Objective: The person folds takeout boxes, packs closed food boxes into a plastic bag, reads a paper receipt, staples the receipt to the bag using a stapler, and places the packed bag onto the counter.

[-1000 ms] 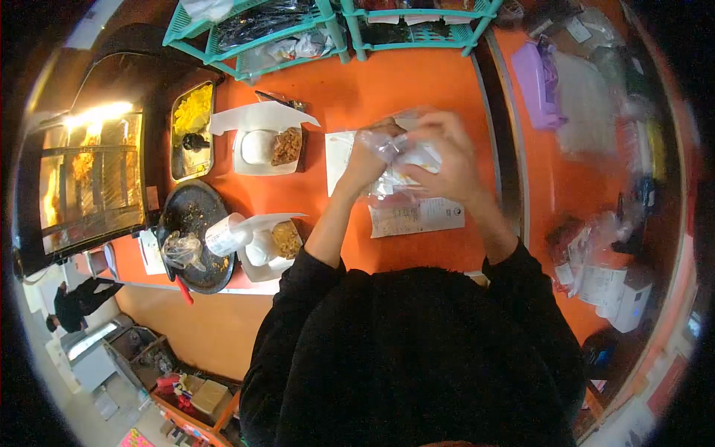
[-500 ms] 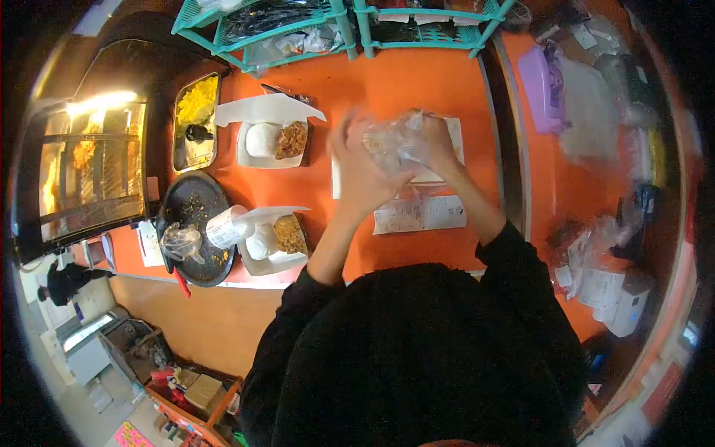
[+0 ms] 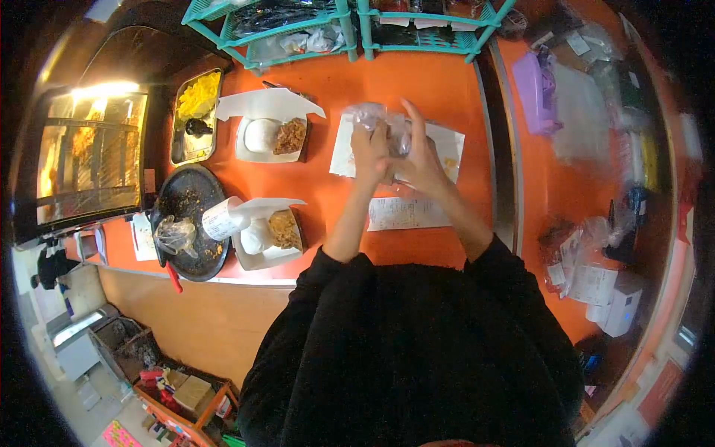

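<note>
Crumpled clear plastic, which looks like a thin bag, is bunched at my left hand, whose fingers are curled onto it. Close on the right, my right hand has its index finger stretched up and its thumb apart, with some of the plastic between the hands. Whether its hidden fingers touch the plastic I cannot tell. Both hands are over an opened white paper box whose contents are mostly covered. A printed receipt lies just below them on the orange counter.
Two open boxes hold rice and browned food, the lower one beside a labelled cup. Left stand a dark pan, a yellow-filled tray and a lit display case. Teal racks stand behind; a purple holder is right.
Both hands have come lower and closer together over the white box. The plastic, earlier stretched between them, is now bunched, and my right index finger has straightened upward.
</note>
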Motion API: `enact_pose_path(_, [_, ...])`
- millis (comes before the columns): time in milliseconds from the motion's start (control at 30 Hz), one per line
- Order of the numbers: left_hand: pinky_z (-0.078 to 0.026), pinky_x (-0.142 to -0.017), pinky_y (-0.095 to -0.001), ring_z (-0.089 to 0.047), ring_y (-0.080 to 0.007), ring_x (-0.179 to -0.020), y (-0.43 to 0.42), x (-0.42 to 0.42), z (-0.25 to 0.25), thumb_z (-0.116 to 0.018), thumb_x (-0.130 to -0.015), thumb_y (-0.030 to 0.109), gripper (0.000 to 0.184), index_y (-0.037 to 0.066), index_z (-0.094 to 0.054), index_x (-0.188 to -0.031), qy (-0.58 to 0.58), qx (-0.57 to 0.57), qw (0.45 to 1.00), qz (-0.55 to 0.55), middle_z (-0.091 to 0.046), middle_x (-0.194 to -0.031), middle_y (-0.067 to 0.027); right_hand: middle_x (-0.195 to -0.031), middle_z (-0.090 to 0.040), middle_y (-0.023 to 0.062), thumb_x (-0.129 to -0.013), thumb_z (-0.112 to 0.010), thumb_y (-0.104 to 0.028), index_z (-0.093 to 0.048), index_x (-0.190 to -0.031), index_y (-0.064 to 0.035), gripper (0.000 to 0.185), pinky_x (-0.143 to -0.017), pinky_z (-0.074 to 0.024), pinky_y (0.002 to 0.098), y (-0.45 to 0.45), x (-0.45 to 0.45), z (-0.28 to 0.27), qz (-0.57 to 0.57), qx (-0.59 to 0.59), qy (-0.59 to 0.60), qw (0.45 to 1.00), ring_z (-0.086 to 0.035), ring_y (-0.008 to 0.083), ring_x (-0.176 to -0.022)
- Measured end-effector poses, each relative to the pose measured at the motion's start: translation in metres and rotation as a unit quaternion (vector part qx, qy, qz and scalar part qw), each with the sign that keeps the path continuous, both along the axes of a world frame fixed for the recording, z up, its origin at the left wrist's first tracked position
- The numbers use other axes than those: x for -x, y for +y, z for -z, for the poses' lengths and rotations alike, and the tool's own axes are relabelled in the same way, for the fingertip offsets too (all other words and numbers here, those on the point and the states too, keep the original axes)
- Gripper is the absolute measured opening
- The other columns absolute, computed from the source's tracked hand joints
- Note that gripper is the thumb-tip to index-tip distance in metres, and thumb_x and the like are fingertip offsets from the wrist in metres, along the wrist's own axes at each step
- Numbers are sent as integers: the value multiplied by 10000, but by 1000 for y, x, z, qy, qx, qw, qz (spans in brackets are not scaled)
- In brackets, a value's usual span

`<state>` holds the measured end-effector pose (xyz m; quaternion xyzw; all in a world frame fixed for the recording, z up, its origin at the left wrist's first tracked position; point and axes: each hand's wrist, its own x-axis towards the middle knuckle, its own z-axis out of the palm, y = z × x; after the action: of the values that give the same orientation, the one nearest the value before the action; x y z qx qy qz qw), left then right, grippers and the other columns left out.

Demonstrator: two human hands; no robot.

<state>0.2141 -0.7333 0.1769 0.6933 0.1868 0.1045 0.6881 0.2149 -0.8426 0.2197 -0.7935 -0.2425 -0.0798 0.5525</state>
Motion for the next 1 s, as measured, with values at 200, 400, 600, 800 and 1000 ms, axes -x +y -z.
enact_pose_path(200, [-441,-631,-294,-515,-186,-664,12,11,-50,-493,-801,197,212,3,-466,-884,48,380,918,107,-523,-783,-62,-847,-571,169,-612,-690,-296,-372,-1101,-64,627,-696,-444,389,3,-24,18,-70,139,96,983,-555,344,-837])
enact_pose_path(400, [-252,-957,-378,-207,-304,-1198,-14,54,-24,-634,-655,311,856,15,-124,-1276,-32,-431,898,87,-215,-1292,-198,-804,-562,197,-724,-564,-191,-429,-924,-28,291,-619,-437,418,6,-24,-6,-21,159,83,984,-553,355,-756])
enact_pose_path(600, [-281,-910,-372,-285,-284,-1081,-65,26,16,-648,-615,249,710,47,-269,-1181,-62,-437,897,-9,-333,-1150,-156,-820,-525,191,-707,-563,-164,-436,-934,6,311,-633,-413,442,26,5,-32,50,247,-5,968,-522,376,-752])
enact_pose_path(800, [-336,-841,-365,-410,-260,-921,-62,15,31,-644,-586,176,529,78,-429,-1060,-131,-373,918,-21,-460,-979,-105,-858,-518,181,-726,-538,-157,-437,-1006,0,336,-679,-418,447,10,22,-37,39,307,-124,943,-526,377,-751])
enact_pose_path(1000, [-390,-771,-358,-536,-235,-762,-34,7,4,-641,-557,102,384,109,-589,-938,-228,-339,912,-23,-587,-807,-54,-884,-602,119,-829,-488,-228,-557,-996,-3,288,-758,-439,327,-52,-43,-125,-161,150,253,942,-577,259,-823])
